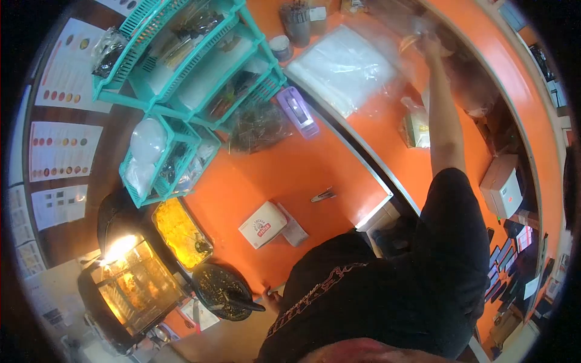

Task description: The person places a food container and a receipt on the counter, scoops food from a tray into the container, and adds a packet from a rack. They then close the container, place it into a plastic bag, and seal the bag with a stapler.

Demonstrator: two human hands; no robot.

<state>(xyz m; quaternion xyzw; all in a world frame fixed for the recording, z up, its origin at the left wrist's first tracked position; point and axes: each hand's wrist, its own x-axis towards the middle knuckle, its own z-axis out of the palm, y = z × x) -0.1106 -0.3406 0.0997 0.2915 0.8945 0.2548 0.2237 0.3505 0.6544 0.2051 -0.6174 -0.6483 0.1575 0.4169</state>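
My right arm stretches far across the orange counter, and my right hand (428, 45) is at its far end, close to a small orange-and-white item (410, 42). Haze and blur there hide the fingers. My left hand (272, 299) hangs low by the counter's near edge, fingers loosely apart with nothing in them. Just beside it is a dark mortar (218, 284) with a dark pestle (245, 304) resting in it and crumbs inside. A white printed food box (262, 225) lies on the counter in front of me, with tongs (324, 195) to its right.
Teal shelving (175, 91) with packaged goods stands at the back left. A tray of yellow food (180, 233) sits by a lit glass warmer (139, 284). Clear plastic bags (342, 66) lie at the back, near a purple dispenser (298, 112). A pale box (502, 186) stands at right.
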